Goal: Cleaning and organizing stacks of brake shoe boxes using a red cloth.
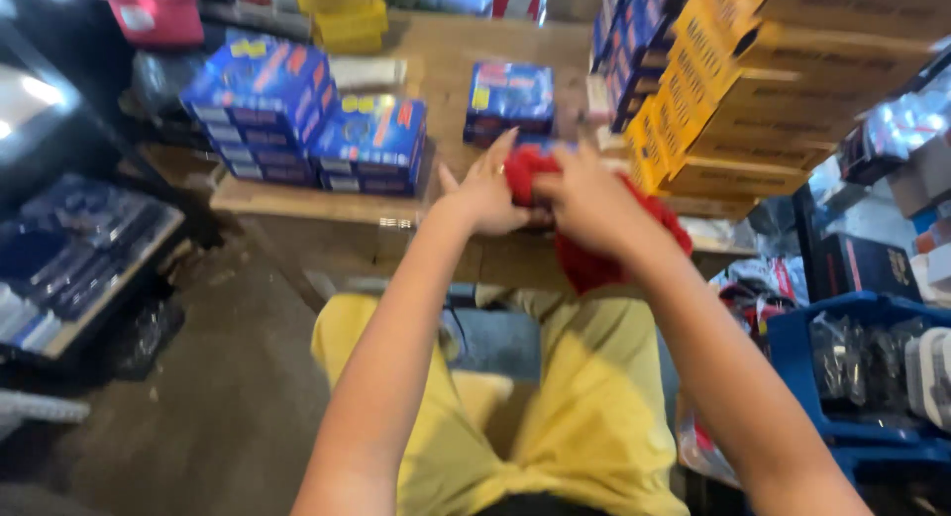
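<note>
Your two bare forearms reaching forward and converging, left hand (485, 194) with fingers spread upward, right hand (584, 199) curled closed, hands touching.

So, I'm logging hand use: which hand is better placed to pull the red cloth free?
Probably the right hand: it covers the red cloth, while the left hand only touches its edge.

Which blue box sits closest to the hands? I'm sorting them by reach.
The lone blue box just beyond the left hand and the red cloth; the others sit stacked farther left.
</note>
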